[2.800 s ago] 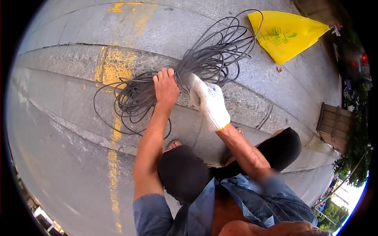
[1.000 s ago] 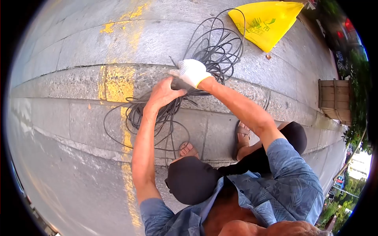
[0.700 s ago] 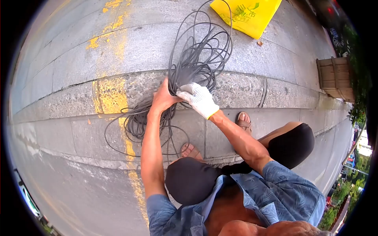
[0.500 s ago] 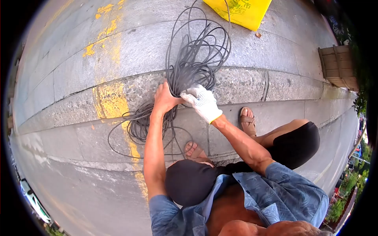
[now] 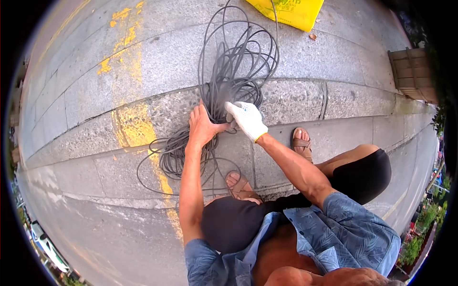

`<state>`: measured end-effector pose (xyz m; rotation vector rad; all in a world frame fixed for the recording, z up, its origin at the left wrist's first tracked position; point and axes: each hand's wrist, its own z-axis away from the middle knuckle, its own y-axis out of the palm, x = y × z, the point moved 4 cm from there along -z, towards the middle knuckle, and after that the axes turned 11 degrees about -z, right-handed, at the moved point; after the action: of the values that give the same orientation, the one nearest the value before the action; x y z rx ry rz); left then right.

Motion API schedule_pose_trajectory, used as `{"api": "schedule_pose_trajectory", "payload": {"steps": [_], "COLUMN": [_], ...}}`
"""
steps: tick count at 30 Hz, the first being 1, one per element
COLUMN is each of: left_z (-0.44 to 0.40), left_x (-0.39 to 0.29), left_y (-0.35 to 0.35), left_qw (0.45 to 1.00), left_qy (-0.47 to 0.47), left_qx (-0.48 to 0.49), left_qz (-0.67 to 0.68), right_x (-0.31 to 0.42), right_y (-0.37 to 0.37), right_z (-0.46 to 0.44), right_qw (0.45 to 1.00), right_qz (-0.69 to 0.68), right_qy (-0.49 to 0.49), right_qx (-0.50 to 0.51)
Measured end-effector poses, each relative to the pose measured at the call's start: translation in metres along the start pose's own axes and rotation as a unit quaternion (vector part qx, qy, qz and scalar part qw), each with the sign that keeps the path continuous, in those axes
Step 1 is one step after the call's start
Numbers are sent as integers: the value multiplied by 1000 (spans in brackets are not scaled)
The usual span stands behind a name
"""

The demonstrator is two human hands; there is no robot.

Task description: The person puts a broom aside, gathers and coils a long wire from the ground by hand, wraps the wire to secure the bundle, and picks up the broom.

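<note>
A long dark cable (image 5: 238, 59) lies in a tangled bundle of loops across the stone kerb, its loops fanning out above and below my hands. My left hand (image 5: 202, 126), bare, is wrapped round the narrow middle of the bundle, its thumb pointing right. Just to the right, my right hand (image 5: 247, 119) wears a white knitted glove with a yellow cuff edge. Its fingers are closed at the bundle's middle, on the cable. Part of the cable there is blurred and hidden by both hands.
A yellow bag (image 5: 291, 12) lies on the pavement at the top, with a small brown leaf beside it. At the right stands a wooden planter (image 5: 415, 74). My sandalled feet are on the lower paving below the kerb (image 5: 296, 102). A white vehicle shows at the lower left.
Both hands have come back from a higher reach at the bundle, and the gloved hand has moved to its right side. The view has shifted, so the yellow bag sits higher, partly out of frame.
</note>
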<state>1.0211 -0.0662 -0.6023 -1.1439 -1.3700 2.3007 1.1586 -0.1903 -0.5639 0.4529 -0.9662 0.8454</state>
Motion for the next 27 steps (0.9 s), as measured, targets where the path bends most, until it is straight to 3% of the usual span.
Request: {"api": "schedule_pose_trajectory", "payload": {"steps": [4,7,8,10,11,14,15,16,21,24,27], "left_z": [-10,-11,-9,-4,0,7,8,4,6,10,13], "left_x": [11,14,12,5,-3,-32,-41,-29,-29,-22,-17], "left_y": [-3,0,-5,-13,-23,-44,-47,-26,-33,-33,-33], "left_qw": [992,985,978,953,950,948,939,917,880,877,839], "left_qy": [5,-5,-19,-46,1,13,32,-18,-58,-76,-85], "left_qx": [36,-17,-73,-181,-260,-156,-163,-97,-55,-40,-16], "left_qz": [117,172,196,240,175,279,301,388,467,473,537], "right_x": [-1,-5,-7,-21,-27,-26,-16,-13,-10,-12,-16], "right_y": [-6,-8,-9,-10,-8,4,8,12,17,21,21], "right_z": [-4,-6,-6,-10,-10,1,8,10,13,13,14], "right_qw": [1000,998,996,964,935,932,944,938,892,892,893], "right_qz": [15,34,39,187,260,253,225,230,301,305,305], "right_qy": [0,-52,-75,-187,-239,-258,-237,-257,-334,-329,-325], "right_qx": [6,-13,-21,-17,-13,28,31,34,44,56,68]}}
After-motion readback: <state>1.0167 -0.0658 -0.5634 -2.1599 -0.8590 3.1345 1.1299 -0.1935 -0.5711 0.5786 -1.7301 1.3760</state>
